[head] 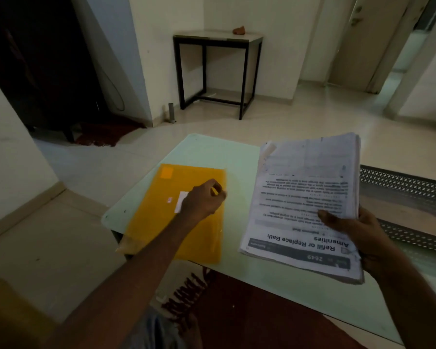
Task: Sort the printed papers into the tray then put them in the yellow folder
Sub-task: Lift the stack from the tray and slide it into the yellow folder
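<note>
holding papers (305, 197) in right hand (363, 238), left hand (202, 202) at folder (161, 222)

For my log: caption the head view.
Right hand holds papers above the table; left hand at the folder edge.

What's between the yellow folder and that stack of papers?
Only bare pale tabletop; in the head view nothing lies between the yellow folder and the paper stack.

A dim room in a home: pale tiled floor (312, 117), a fringed red rug (249, 313), a small black-legged side table (212, 37) against the wall, a dark cupboard (35, 61), a closed door (350, 46).
</note>
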A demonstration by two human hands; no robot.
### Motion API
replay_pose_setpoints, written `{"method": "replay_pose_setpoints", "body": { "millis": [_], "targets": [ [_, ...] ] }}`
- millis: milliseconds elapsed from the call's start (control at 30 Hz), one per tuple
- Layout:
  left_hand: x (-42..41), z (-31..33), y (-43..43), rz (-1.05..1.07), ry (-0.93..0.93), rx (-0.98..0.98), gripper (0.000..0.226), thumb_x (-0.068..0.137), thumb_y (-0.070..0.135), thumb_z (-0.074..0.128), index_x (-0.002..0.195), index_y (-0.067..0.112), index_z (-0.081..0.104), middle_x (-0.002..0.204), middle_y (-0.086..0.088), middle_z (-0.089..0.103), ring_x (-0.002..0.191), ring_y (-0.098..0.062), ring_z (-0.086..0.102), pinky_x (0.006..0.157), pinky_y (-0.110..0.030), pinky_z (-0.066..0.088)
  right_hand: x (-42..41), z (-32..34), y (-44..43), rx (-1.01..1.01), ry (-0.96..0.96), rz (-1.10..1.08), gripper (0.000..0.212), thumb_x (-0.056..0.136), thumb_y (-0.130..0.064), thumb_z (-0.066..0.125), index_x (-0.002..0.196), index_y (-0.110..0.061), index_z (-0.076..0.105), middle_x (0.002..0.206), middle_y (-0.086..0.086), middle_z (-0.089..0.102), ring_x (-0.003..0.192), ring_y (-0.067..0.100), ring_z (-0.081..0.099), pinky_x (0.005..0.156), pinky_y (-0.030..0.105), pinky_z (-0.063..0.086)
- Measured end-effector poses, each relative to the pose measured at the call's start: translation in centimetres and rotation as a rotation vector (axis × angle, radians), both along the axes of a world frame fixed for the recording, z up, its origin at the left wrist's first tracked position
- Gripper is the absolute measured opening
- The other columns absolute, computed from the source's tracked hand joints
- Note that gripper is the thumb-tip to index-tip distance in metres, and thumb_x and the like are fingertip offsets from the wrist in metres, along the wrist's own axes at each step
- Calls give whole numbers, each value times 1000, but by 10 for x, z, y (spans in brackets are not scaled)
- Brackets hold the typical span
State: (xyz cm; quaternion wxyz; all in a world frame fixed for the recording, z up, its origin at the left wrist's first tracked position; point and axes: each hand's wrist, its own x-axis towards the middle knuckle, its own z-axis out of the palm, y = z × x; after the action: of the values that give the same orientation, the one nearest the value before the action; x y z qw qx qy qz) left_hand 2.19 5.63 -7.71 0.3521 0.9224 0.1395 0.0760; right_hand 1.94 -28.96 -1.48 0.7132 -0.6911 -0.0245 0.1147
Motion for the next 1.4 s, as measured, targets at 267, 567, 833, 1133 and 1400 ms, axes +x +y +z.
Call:
{"method": "replay_pose_setpoints", "body": {
  "millis": [267,567,833,1133,1400],
  "targets": [
    [-33,-20,-44,-316,379,268,53,97,46,53,143,20,45,147,-11,38,137,-35,32,110,-50,33,-1,-3,1,109,-32,-27,49,84,-4,71,131,-8,59,112,12,76,95,34,76,64,45,64],
    [-47,-38,-53,-202,225,215,20,95,30,57,112,19,61,131,-16,54,114,-31,52,95,-44,46,2,-34,18,-23,182,75,39,84,7,72,122,1,66,108,22,75,89,37,76,63,44,64],
    [-69,-30,-60,77,180,562,55,89,48,62,135,22,44,132,-5,49,120,-28,48,87,-40,50,-10,-37,-7,-171,244,136,27,84,10,70,107,-4,68,88,17,78,73,32,77,51,35,60],
    [-61,-23,-61,-43,110,678,24,99,28,53,121,22,59,125,-6,51,96,-25,63,72,-34,55,-4,-35,-12,-173,259,182,31,85,7,70,115,-4,67,97,20,77,82,37,77,56,38,62],
    [-65,-12,-62,-86,41,415,31,84,11,63,107,23,47,99,-2,58,78,-20,58,57,-33,48,6,-33,-6,-158,247,247,38,83,0,75,120,-4,67,105,22,76,91,41,75,65,43,64]
  ]
}}
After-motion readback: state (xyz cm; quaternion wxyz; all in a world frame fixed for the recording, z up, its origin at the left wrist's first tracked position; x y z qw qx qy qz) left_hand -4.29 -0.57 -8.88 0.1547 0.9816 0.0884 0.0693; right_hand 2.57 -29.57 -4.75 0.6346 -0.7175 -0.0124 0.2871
